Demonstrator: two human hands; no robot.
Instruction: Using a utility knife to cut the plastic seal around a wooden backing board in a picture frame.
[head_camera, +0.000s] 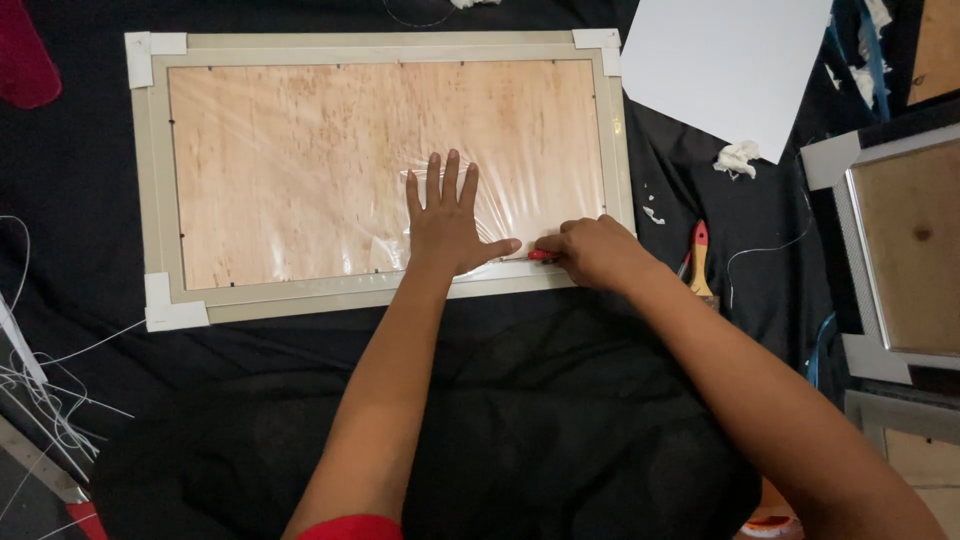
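A large picture frame (385, 170) lies face down on a black cloth (540, 400), its pale border carrying white corner protectors and its wooden backing board covered in clear, wrinkled plastic film (520, 190). The left hand (447, 222) rests flat on the backing near the frame's lower right corner, fingers spread wide and palm down on the film, gripping nothing. Just beside it, at the frame's lower edge, the right hand (597, 250) is closed around a small red tool (541, 256), whose tip shows between the two hands and touches the frame's inner border; what kind of tool it is cannot be told. To the right of the frame, on the cloth, lies a pair of pliers with red and yellow handles (699, 262), near small scraps of white material (738, 157). Above the frame's right corner sits a white sheet (725, 65). Further right, a second frame (895, 250) with a wooden backing is partly in view. Left of the frame, thin white strings (40, 380) trail across the cloth.
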